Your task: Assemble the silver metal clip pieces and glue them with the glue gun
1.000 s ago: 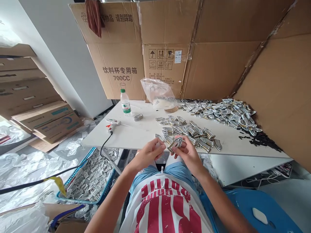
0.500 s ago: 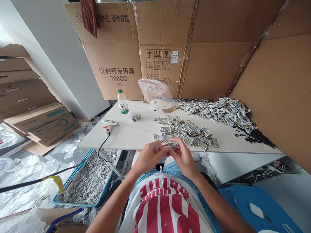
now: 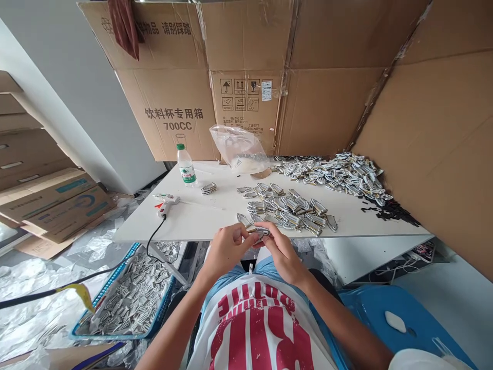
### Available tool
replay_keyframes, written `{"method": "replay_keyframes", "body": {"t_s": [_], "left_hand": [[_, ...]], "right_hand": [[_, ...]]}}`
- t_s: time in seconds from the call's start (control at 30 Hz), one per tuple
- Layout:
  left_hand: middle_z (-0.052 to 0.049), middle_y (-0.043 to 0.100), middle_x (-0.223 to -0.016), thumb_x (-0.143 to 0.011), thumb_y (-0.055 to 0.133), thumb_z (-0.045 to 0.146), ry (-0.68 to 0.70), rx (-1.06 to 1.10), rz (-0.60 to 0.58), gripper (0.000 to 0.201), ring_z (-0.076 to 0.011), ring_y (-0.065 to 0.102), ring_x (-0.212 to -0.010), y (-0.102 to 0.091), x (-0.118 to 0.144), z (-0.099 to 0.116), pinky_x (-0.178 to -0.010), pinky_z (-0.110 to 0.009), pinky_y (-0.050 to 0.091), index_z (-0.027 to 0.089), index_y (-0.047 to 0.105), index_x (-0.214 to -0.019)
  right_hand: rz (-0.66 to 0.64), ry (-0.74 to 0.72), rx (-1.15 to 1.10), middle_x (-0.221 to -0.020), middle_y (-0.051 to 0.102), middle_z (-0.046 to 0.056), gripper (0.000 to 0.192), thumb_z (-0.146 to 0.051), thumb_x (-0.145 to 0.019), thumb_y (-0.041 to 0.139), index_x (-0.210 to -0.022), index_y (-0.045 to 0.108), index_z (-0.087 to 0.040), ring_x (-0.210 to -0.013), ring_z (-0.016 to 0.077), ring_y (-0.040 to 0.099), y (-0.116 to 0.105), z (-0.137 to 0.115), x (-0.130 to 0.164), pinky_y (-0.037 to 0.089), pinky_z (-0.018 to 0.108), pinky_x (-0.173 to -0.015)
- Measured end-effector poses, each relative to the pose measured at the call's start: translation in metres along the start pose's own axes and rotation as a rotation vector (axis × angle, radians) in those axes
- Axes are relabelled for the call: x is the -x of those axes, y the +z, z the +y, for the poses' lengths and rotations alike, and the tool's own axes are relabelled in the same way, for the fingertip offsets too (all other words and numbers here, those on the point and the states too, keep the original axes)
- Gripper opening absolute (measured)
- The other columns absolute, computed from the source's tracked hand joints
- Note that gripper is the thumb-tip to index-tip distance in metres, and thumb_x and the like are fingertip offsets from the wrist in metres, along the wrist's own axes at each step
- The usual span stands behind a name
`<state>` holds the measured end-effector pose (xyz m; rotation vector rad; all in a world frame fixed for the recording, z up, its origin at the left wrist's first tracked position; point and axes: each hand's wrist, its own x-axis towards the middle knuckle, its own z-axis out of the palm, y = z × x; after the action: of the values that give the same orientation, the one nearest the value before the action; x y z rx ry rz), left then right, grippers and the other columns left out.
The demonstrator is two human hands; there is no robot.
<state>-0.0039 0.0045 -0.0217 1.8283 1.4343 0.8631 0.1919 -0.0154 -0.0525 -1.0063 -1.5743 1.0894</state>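
Here, two hands [image 3: 228, 250] [image 3: 284, 253] on one metal piece [image 3: 263, 232].

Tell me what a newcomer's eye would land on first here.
Probably the big heap of metal pieces at the back right of the white table, before the cardboard wall. Next, the left hand and right hand, close together at the table's front edge, holding a small metal piece. Low at the left sits a blue basket full of similar pieces.

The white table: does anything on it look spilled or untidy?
Yes: at its right end, small black strips lie scattered loosely beside the heap of silvery pieces. They look spilled, though perhaps deliberately left.
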Motion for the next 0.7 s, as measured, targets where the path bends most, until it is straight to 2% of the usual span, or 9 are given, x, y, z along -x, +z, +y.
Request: {"method": "replay_keyframes", "body": {"t_s": [0.5, 0.7], "left_hand": [[0.007, 0.032, -0.055, -0.097, 0.068, 0.055, 0.001, -0.043, 0.019, 0.042, -0.0138, 0.028, -0.058, 0.002, -0.0035, 0.0035, -0.056, -0.029, 0.022, 0.022, 0.056, -0.073], [0.007, 0.032, -0.055, -0.096, 0.068, 0.052, 0.006, -0.085, 0.048, 0.039, -0.0136, 0.029, -0.057, 0.0022, -0.003, 0.005, -0.056, -0.028, 0.023, 0.022, 0.057, -0.073]], "right_hand": [[0.01, 0.003, -0.037, -0.114, 0.081, 0.005, 0.034, -0.032, -0.111, 0.047, -0.141, 0.062, -0.029, -0.102, 0.0247, 0.081, 0.0002, -0.002, -0.0064, 0.062, 0.043, -0.097], [-0.013, 0.002, -0.028, -0.119, 0.079, 0.008, 0.035, -0.027, -0.112, 0.043, -0.143, 0.061, -0.027, -0.103, 0.0244, 0.081, -0.0009, -0.0032, -0.0062, 0.062, 0.044, -0.098]]}}
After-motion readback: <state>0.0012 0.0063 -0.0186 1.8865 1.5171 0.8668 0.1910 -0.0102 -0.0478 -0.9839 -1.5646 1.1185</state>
